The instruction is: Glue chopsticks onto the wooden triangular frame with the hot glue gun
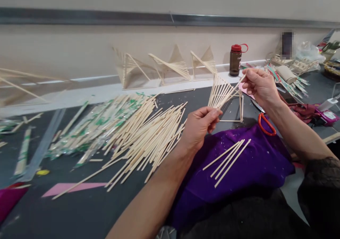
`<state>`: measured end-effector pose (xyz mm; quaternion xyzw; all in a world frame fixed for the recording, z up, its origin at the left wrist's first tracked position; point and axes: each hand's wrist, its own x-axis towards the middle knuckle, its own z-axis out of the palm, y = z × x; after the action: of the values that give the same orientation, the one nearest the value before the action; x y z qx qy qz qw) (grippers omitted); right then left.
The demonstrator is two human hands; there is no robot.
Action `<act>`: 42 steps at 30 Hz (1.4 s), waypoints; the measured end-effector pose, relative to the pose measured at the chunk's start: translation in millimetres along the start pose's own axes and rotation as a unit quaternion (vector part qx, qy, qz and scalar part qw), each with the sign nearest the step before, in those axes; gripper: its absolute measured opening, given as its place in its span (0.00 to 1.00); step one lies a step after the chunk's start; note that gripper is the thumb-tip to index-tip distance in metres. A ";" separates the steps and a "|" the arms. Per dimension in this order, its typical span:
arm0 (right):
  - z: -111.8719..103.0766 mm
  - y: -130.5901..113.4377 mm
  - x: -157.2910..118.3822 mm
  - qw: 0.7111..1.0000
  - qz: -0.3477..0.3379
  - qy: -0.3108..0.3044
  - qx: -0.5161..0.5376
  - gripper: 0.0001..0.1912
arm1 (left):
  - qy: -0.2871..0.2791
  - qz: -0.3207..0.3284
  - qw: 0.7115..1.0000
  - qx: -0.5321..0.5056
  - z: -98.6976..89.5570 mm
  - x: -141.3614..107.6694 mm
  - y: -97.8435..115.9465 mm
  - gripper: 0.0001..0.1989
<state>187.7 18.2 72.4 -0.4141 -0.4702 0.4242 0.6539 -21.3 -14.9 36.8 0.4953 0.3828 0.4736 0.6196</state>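
Between my two hands runs a thin wooden stick (234, 89), slanting across a fanned stick structure (218, 92) on the dark table. My left hand (203, 122) pinches the lower end of the stick near the structure's front. Higher and to the right, my right hand (259, 84) pinches its upper end. The structure has rows of sticks fanned on its left and an open upright frame (241, 107) on its right. Several loose sticks (230, 161) lie on a purple cloth (247, 175) in front of me. Fingertips partly hide the stick's ends.
A large pile of loose sticks (156, 136) and plastic-wrapped sticks (98, 122) lie left. Similar stick structures (175, 67) stand along the wall (92, 40). A red-capped bottle (235, 63) stands behind; red-handled scissors (266, 124) lie right.
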 end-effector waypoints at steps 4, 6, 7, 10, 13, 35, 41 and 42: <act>-10.6 3.4 22.4 0.999 0.047 0.012 0.003 0.08 | 0.000 -0.077 0.994 -0.079 8.6 10.4 -9.3 0.14; -16.8 8.1 34.4 0.996 0.079 0.033 0.021 0.05 | -0.007 -0.127 0.985 -0.116 8.3 13.8 -12.9 0.15; -19.4 10.6 40.1 0.994 0.091 0.049 0.029 0.04 | -0.010 -0.157 0.979 -0.132 7.4 15.4 -13.8 0.14; -23.4 18.6 53.3 0.990 0.106 0.089 0.035 0.04 | -0.003 -0.245 0.953 -0.175 3.9 21.2 -13.1 0.13; -21.6 26.7 59.1 0.989 0.112 0.091 0.028 0.05 | 0.003 -0.307 0.927 -0.217 1.4 27.3 -10.6 0.18; -12.1 57.3 58.9 0.982 0.155 0.074 -0.083 0.08 | -0.029 -0.355 0.874 -0.331 11.2 37.6 -25.0 0.19; -10.9 59.4 57.7 0.981 0.163 0.066 -0.079 0.09 | -0.004 -0.344 0.881 -0.325 14.9 38.4 -23.1 0.17; -11.0 59.3 57.6 0.982 0.161 0.064 -0.077 0.09 | -0.003 -0.341 0.882 -0.325 15.3 38.4 -22.5 0.16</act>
<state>199.8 88.6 29.4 -0.5596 -0.3857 0.4591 0.5722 7.7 17.0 17.9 0.1061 0.3504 0.3290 0.8705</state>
